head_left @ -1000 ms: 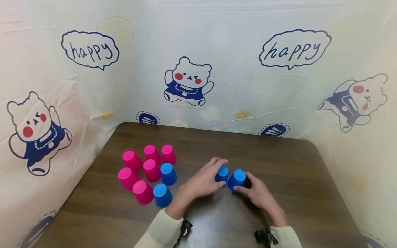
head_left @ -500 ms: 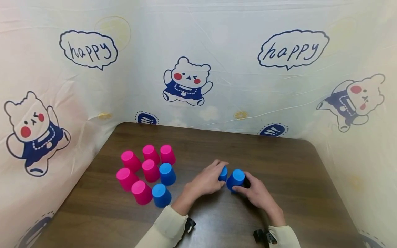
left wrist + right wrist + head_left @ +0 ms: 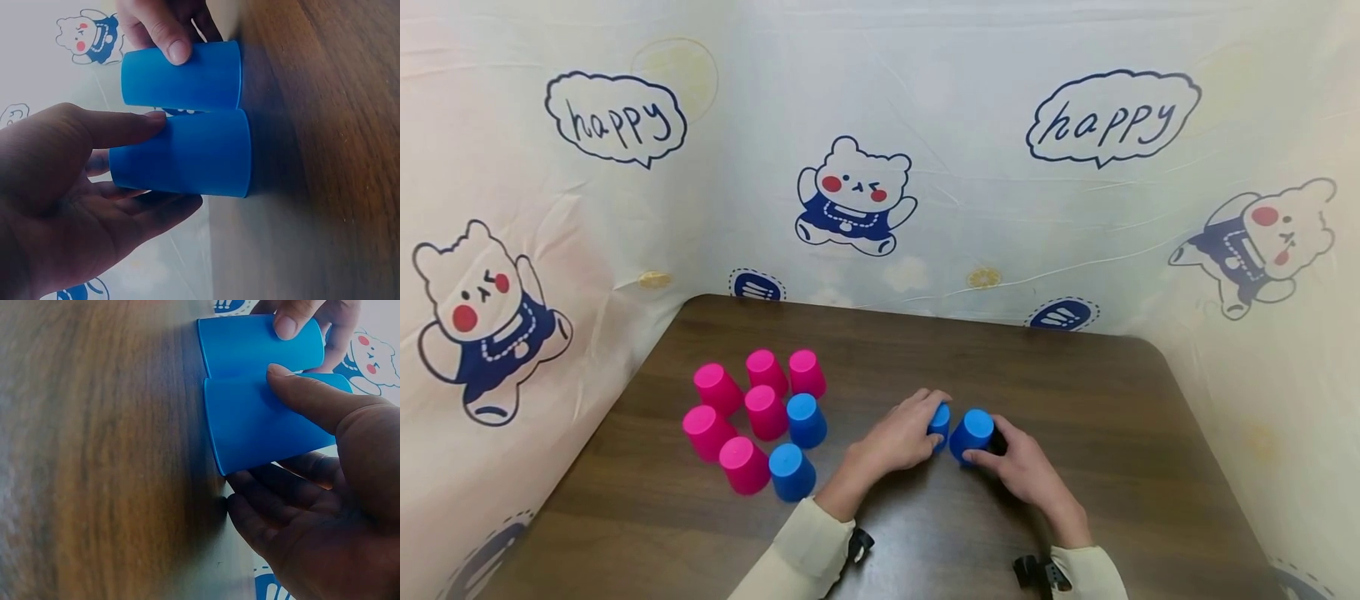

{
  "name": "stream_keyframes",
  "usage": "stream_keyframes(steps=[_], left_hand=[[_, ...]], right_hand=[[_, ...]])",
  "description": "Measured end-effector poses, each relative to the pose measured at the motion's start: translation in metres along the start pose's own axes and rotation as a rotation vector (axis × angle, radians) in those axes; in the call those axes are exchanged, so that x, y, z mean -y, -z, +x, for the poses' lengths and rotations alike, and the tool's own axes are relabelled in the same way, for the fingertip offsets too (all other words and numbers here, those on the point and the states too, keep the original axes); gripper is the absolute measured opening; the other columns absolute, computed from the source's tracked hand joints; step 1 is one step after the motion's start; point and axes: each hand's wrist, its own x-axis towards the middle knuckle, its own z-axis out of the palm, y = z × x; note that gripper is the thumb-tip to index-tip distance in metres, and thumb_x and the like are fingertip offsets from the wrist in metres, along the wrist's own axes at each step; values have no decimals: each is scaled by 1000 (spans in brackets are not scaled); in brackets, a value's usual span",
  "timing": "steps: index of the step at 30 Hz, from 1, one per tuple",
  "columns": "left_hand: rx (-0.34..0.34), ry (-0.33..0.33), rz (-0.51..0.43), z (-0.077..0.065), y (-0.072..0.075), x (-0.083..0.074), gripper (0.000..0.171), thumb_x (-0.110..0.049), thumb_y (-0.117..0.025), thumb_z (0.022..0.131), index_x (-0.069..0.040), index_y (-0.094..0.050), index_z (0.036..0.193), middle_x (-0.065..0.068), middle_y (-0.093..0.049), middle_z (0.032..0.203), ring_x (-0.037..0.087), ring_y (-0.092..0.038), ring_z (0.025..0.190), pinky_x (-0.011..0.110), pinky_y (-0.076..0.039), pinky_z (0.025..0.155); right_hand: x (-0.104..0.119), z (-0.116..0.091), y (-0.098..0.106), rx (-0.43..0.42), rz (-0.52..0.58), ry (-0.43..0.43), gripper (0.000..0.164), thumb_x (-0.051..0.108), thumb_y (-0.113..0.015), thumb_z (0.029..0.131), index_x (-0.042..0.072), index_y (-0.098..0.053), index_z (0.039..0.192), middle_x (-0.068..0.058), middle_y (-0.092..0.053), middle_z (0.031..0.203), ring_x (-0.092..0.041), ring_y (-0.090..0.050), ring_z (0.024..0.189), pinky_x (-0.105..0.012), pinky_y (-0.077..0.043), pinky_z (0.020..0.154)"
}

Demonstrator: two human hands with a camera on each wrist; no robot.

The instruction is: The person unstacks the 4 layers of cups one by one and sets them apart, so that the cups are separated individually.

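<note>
Two blue cups stand upside down side by side right of the table's middle, their rims touching or nearly so. My left hand (image 3: 895, 435) holds the left blue cup (image 3: 187, 153) between its thumb and fingers and hides part of it in the head view. The right blue cup (image 3: 972, 435) is gripped by my right hand (image 3: 1030, 468), with the thumb on the near side and the fingers behind. In the right wrist view, the right thumb (image 3: 306, 397) lies along that cup's wall.
On the table's left half stand several pink cups (image 3: 766, 412), all upside down. Two more blue cups, a rear one (image 3: 807, 421) and a nearer one (image 3: 792, 472), stand at that group's right side. A printed cloth (image 3: 970, 208) hangs behind the brown table (image 3: 1075, 383).
Slightly earlier, my left hand shifted a little right around the left blue cup, covering more of it. The right hand and the other cups stay in place.
</note>
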Motion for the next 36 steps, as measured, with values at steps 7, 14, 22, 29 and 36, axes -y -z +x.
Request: stream_keyframes(steps=[7, 14, 22, 29, 36], left_hand=[[-3, 16, 2, -7, 4, 1, 56, -18, -70, 103, -19, -47, 154, 8, -55, 148, 30, -57, 133, 55, -52, 110], [-17, 10, 4, -26, 11, -1, 55, -19, -70, 103, -20, -48, 154, 8, -55, 148, 29, -58, 133, 54, -53, 110], [-13, 34, -25, -55, 19, -2, 56, -18, -72, 101, -19, -49, 153, 8, -57, 146, 30, -60, 131, 54, -54, 108], [7, 58, -9, -83, 21, -1, 54, -20, -73, 101, -18, -51, 151, 7, -59, 144, 27, -61, 128, 53, -54, 108], [-2, 102, -17, -113, 23, 2, 56, -20, -75, 99, -18, -53, 150, 5, -60, 144, 27, -61, 129, 53, -55, 107]], right_hand=[[0, 0, -1, 0, -7, 0, 66, 43, -77, 96, 13, -53, 149, -16, -62, 145, -39, -58, 135, -68, -42, 114], [0, -1, 0, 1, -12, 9, 66, 43, -76, 97, 11, -52, 150, -17, -62, 146, -40, -58, 134, -69, -42, 113], [1, -2, 0, -6, -14, 1, 66, 41, -76, 97, 13, -51, 151, -17, -61, 147, -41, -57, 136, -70, -41, 113], [0, -2, -1, 8, -15, -1, 70, 45, -76, 97, 10, -50, 152, -19, -60, 147, -42, -56, 136, -70, -42, 113], [0, -2, 1, 18, -13, -1, 74, 49, -75, 96, 10, -48, 153, -20, -58, 150, -44, -54, 138, -71, -40, 113]])
